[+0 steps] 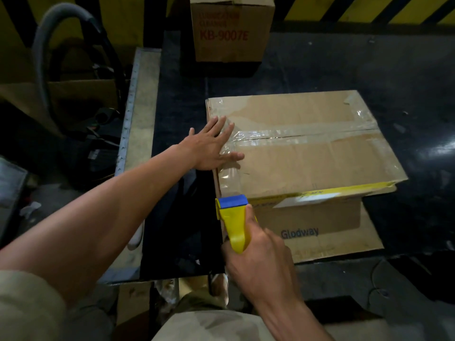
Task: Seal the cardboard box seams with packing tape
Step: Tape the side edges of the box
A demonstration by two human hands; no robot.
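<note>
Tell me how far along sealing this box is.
Done: clear tape covers the centre seam of the cardboard box. In hand: the left hand presses on a strip along the left edge; the right hand grips the tape dispenser at the near-left corner. Left: cut that strip; the hidden sides cannot be judged.

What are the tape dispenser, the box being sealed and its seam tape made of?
Tape dispenser: probably moulded plastic, smooth yellow handle with sheen, duller blue head.
Cardboard box: brown cardboard, matte, creased surface.
Packing tape: clear plastic film, by its glare and wrinkles.
</note>
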